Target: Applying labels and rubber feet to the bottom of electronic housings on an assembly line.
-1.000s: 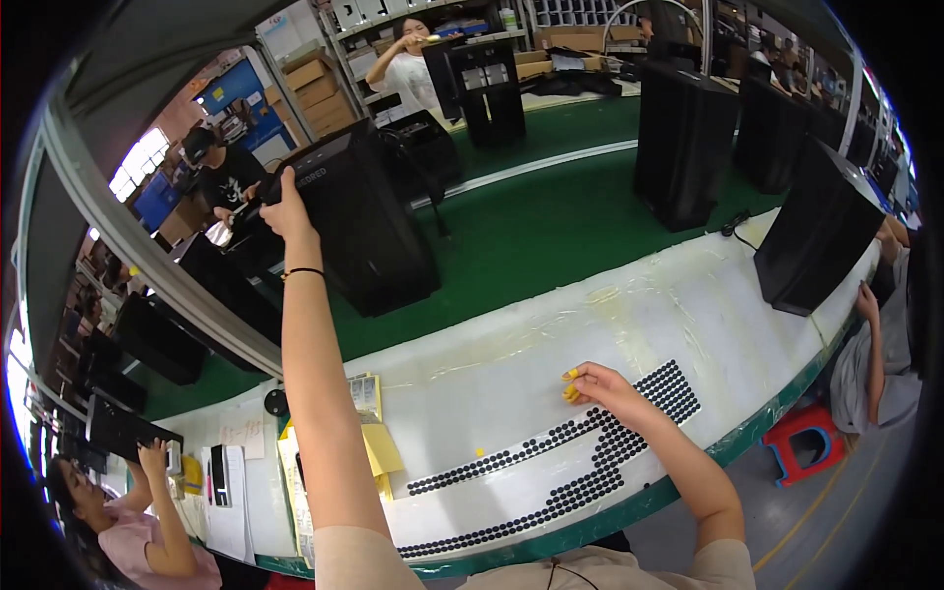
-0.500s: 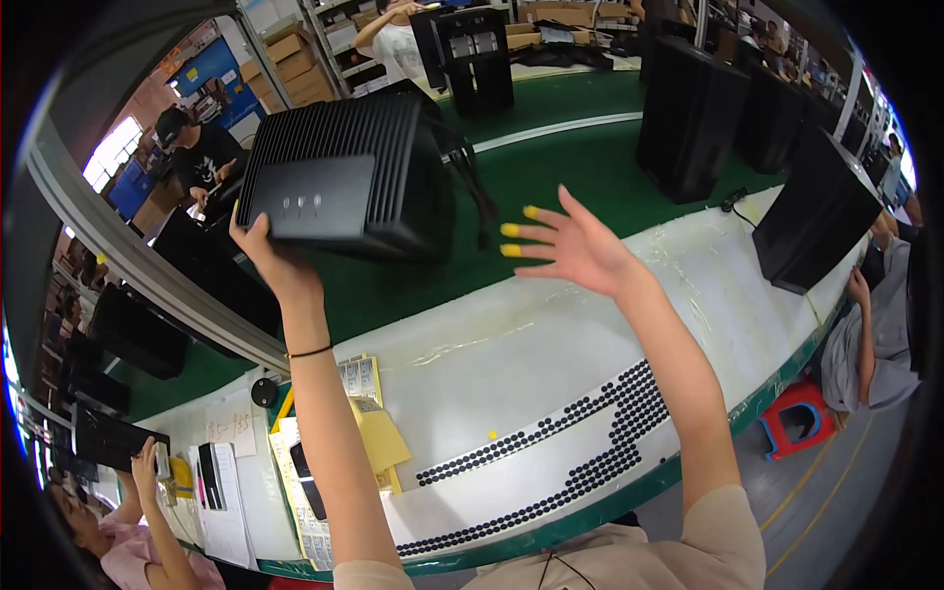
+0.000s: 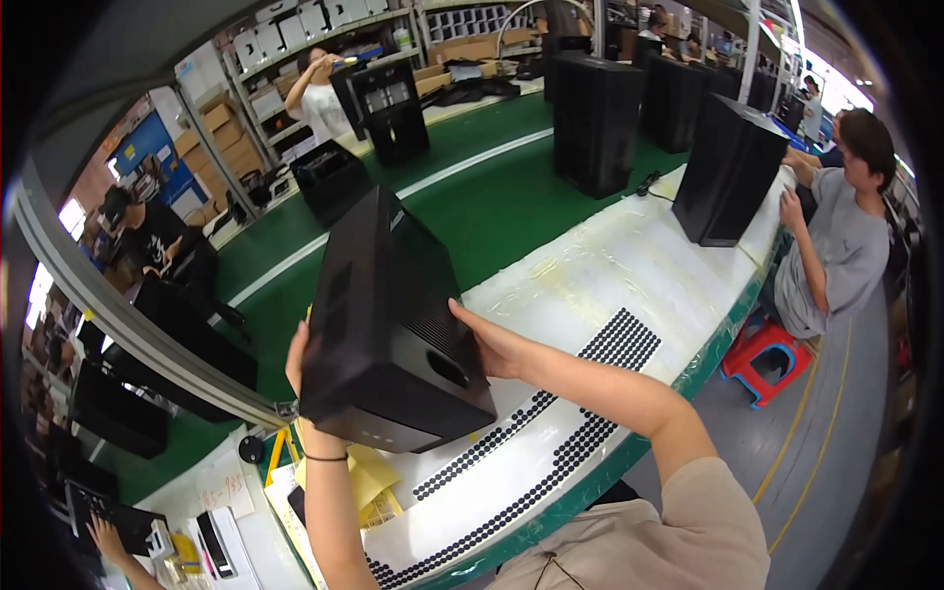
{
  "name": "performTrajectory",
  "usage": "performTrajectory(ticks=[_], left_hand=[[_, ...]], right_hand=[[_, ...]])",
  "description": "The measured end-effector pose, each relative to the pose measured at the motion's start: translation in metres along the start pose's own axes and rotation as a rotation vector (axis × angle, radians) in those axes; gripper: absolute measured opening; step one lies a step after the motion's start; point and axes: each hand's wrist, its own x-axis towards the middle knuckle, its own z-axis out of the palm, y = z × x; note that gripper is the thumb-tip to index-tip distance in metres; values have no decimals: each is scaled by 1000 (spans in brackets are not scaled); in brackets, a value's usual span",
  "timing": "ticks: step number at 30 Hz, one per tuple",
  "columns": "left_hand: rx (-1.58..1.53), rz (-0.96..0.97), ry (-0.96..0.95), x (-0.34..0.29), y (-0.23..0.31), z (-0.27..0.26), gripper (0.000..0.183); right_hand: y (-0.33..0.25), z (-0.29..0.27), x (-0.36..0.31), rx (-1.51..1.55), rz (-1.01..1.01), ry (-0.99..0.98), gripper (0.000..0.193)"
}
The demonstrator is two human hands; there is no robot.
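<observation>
Left of the case (image 3: 369,334), one post (image 3: 138,332) is slanting; black dots (image 3: 621,342) are lining the tabletop (image 3: 580,241) toward its near edge, yellow paper (image 3: 366,479) lying beside them. The case, boxy, black and ribbed, is tilting above the far edge. Two hands are gripping one case: left hand (image 3: 298,362) and right hand (image 3: 500,349), fingers clamping opposite sides.

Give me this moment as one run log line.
left hand: on black boxy case, left side | right hand: same case, right side | case: tilted | nearby: round black dots on white worktop
</observation>
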Motion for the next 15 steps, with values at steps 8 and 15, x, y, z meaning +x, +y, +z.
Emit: performTrajectory(ticks=[8, 15], left_hand=[[687, 275, 203, -9, -1, 111, 94], [885, 678, 226, -1, -15, 152, 111]], right_hand=[[-20, 12, 9, -22, -414, -29, 75], [-58, 36, -17, -649, -833, 87, 50]])
